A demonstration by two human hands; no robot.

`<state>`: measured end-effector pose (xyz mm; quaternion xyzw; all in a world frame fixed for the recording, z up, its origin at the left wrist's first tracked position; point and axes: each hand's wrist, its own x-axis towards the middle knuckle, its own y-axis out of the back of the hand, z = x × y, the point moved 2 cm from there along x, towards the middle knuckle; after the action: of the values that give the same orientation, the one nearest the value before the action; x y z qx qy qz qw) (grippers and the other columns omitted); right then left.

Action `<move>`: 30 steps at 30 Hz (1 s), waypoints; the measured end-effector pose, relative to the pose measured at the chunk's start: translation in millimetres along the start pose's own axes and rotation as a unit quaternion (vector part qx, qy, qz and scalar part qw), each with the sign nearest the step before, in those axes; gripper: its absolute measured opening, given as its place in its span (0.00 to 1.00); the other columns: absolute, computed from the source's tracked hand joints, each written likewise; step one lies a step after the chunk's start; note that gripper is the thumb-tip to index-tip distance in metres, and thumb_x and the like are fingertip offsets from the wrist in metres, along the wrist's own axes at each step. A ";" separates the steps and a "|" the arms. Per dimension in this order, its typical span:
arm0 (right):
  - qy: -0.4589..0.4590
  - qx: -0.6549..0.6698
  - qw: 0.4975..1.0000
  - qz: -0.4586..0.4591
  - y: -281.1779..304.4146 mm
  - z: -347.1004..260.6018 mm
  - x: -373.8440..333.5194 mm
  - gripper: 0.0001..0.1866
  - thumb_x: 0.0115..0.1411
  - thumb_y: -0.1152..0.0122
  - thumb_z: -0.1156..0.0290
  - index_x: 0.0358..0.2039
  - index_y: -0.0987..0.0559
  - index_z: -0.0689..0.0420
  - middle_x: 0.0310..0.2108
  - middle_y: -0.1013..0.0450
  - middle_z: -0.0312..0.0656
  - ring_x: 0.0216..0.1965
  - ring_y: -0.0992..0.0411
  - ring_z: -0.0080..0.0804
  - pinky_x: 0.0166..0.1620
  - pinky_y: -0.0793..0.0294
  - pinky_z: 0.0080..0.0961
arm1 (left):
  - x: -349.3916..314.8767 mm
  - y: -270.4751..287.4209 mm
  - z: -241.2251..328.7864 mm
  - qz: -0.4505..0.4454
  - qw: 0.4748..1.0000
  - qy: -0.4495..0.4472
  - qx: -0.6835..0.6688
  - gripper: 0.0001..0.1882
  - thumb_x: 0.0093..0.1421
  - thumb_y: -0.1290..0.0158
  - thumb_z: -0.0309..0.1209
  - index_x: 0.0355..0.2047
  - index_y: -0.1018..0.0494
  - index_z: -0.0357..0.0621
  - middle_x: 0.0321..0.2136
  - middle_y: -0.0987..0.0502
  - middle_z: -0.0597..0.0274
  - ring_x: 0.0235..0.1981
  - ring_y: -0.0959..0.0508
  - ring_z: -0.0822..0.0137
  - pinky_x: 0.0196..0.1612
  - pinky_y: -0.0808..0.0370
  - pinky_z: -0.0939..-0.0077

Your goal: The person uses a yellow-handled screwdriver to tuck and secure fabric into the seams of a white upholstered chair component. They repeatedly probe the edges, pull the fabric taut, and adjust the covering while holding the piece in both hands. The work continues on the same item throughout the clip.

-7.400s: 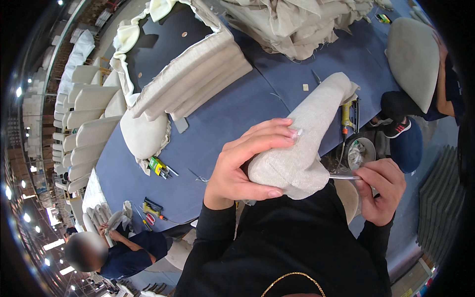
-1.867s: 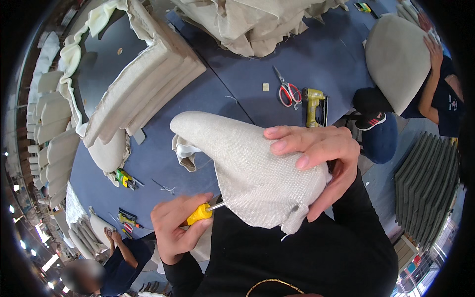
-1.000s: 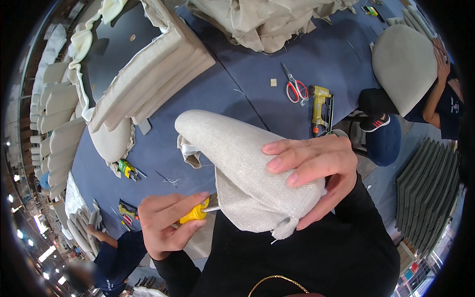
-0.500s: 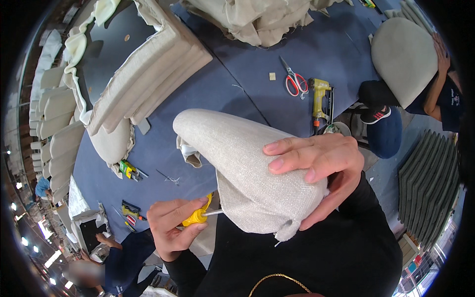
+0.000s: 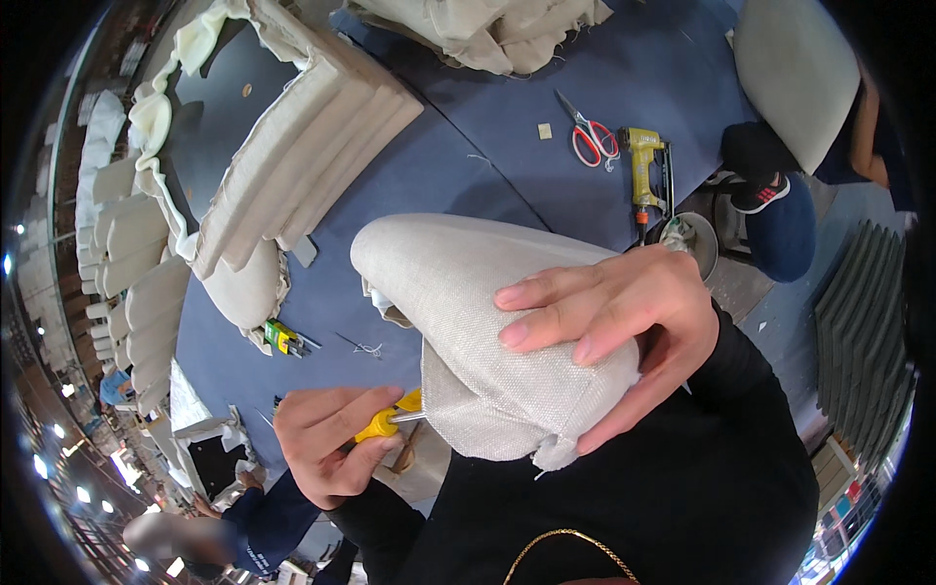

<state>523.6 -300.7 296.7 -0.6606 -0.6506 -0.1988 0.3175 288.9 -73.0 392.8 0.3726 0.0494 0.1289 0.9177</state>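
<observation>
My right hand (image 5: 634, 322) grips a beige fabric-covered cushion (image 5: 458, 283), fingers spread over its top and thumb at the lower right edge. The cushion is held on its side in front of my chest, its narrow end pointing to the upper left. Gathered fabric with a small frayed tail shows at its near bottom corner. In my left hand (image 5: 331, 444) is a yellow-handled screwdriver (image 5: 380, 425). Its metal shaft points right and reaches the loose fabric edge at the cushion's left side; the tip is hidden there.
On the blue table (image 5: 458, 175) lie red-handled scissors (image 5: 595, 141) and a yellow staple gun (image 5: 646, 180). Stacked beige panels (image 5: 312, 146) stand at the left, crumpled fabric (image 5: 487, 29) at the far side. A co-worker holds a panel (image 5: 795, 73) at the right; another person works at lower left.
My left hand and the screwdriver have shifted slightly left. My right hand's fingers have slid a little left over the cushion. The co-worker's panel at the right has tilted, and my view has turned slightly.
</observation>
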 end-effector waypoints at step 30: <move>0.023 -0.047 0.998 0.037 -8.2 -3.0 8.9 0.55 0.40 0.09 0.79 0.66 0.35 0.69 0.63 0.29 0.75 0.72 0.37 0.70 0.72 0.38 0.57 | -24.4 -24.0 -13.6 0.003 0.996 -0.011 -0.093 0.23 0.50 0.30 0.39 0.42 0.13 0.34 0.24 0.16 0.53 0.21 0.17 0.63 0.25 0.27 0.74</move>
<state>516.7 -296.6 306.2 -0.6936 -0.6083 -0.2324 0.3079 267.6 -87.1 366.2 0.2876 0.0261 0.1318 0.9483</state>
